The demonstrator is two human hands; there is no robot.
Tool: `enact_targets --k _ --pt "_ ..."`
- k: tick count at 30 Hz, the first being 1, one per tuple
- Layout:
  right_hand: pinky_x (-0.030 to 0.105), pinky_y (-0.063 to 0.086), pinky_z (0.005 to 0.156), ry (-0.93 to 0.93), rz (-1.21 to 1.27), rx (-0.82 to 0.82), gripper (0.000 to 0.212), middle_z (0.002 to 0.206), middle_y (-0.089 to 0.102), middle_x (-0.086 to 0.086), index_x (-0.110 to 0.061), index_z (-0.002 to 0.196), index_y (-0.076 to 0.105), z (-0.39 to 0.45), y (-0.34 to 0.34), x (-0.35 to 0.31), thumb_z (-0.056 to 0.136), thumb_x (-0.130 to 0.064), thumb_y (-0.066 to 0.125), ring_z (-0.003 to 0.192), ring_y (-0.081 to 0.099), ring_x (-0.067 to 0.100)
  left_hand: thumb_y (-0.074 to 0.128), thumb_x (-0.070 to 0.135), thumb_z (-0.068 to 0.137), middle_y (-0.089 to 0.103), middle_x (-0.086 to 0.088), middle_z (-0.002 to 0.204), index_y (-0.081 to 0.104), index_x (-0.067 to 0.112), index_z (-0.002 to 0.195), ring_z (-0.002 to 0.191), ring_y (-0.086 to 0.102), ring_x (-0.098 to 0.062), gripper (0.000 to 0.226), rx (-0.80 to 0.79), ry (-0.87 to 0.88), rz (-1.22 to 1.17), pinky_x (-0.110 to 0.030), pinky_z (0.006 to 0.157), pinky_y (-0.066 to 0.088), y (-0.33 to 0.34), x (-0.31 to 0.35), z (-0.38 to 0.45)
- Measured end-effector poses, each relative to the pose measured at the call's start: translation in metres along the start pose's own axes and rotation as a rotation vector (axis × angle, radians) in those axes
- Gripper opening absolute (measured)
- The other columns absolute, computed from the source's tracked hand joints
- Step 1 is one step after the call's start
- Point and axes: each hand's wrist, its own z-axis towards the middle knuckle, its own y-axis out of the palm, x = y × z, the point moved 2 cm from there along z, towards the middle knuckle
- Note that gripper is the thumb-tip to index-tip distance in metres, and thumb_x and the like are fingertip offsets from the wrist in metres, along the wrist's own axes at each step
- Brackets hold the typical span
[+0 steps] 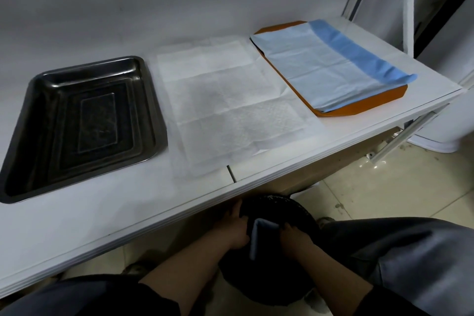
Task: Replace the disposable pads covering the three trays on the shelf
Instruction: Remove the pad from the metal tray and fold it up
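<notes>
in the head view, a folded blue pad (256,241) is held between the left hand (234,229) and the right hand (298,238), both grips closed on it, over a black-lined bin (295,210) below the shelf (128,213). the step in hand is judged to be disposal of a used pad. on the shelf, the black tray (77,126) lies bare, a white pad (230,115) hides the middle tray, and the orange tray (341,108) carries a blue pad (328,64). next, the pad would be dropped in and a fresh one fetched for the bare tray.
</notes>
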Motion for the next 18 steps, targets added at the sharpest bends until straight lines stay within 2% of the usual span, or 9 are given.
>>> enact_targets --k 5,9,11,13,14,16,18 --pt "0.041 0.036 0.106 -0.009 -0.028 0.051 0.045 0.146 0.033 0.014 -0.006 0.143 0.034 -0.013 -0.016 -0.004 0.099 -0.016 0.036 0.132 0.038 0.032 0.046 0.034 0.094 -0.016 -0.005 0.159 0.034 0.017 0.144 0.147 -0.001 -0.033 0.054 -0.01 0.004 0.059 -0.044 0.119 0.014 -0.019 0.01 -0.013" --pt "0.039 0.04 0.1 -0.027 -0.044 0.085 0.04 0.141 0.043 0.014 -0.007 0.137 0.042 -0.029 -0.034 -0.01 0.1 -0.02 0.037 0.126 0.046 0.03 0.044 0.028 0.093 -0.01 -0.008 0.16 0.032 0.017 0.145 0.146 0.007 -0.033 0.054 -0.039 -0.022 0.065 -0.044 0.118 0.018 -0.03 0.015 -0.025" --pt "0.037 0.044 0.095 -0.05 -0.032 0.117 0.039 0.135 0.051 0.012 -0.009 0.131 0.05 -0.035 -0.043 -0.013 0.099 -0.029 0.04 0.12 0.052 0.029 0.045 0.026 0.093 0.012 -0.013 0.158 0.036 0.014 0.142 0.141 0.026 -0.033 0.051 -0.067 -0.041 0.037 -0.039 0.114 0.028 -0.036 0.021 -0.032" --pt "0.037 0.046 0.095 -0.067 -0.023 0.152 0.045 0.13 0.056 0.012 -0.011 0.128 0.053 -0.046 -0.055 -0.018 0.096 -0.04 0.042 0.117 0.055 0.029 0.044 0.022 0.095 0.043 -0.019 0.141 0.049 0.006 0.131 0.125 0.047 -0.032 0.039 -0.107 -0.041 0.009 -0.034 0.1 0.039 -0.047 0.03 -0.044" --pt "0.038 0.046 0.097 -0.079 -0.025 0.164 0.047 0.13 0.056 0.012 -0.011 0.129 0.053 -0.052 -0.06 -0.019 0.094 -0.042 0.043 0.118 0.054 0.029 0.043 0.02 0.096 0.051 -0.02 0.132 0.053 0.002 0.125 0.118 0.052 -0.032 0.035 -0.136 -0.046 0.008 -0.033 0.094 0.043 -0.052 0.035 -0.051" --pt "0.038 0.046 0.096 -0.07 -0.053 0.154 0.044 0.13 0.056 0.012 -0.012 0.129 0.053 -0.061 -0.071 -0.022 0.094 -0.037 0.044 0.117 0.055 0.029 0.041 0.022 0.097 0.056 -0.02 0.126 0.056 0.0 0.121 0.114 0.055 -0.033 0.035 -0.188 -0.061 0.028 -0.034 0.088 0.044 -0.06 0.042 -0.061" --pt "0.036 0.045 0.093 -0.061 -0.072 0.15 0.038 0.129 0.057 0.013 -0.011 0.127 0.055 -0.074 -0.085 -0.025 0.096 -0.03 0.042 0.116 0.056 0.029 0.041 0.026 0.097 0.056 -0.019 0.127 0.055 0.0 0.124 0.113 0.055 -0.033 0.04 -0.17 -0.065 0.05 -0.035 0.089 0.043 -0.071 0.047 -0.072"
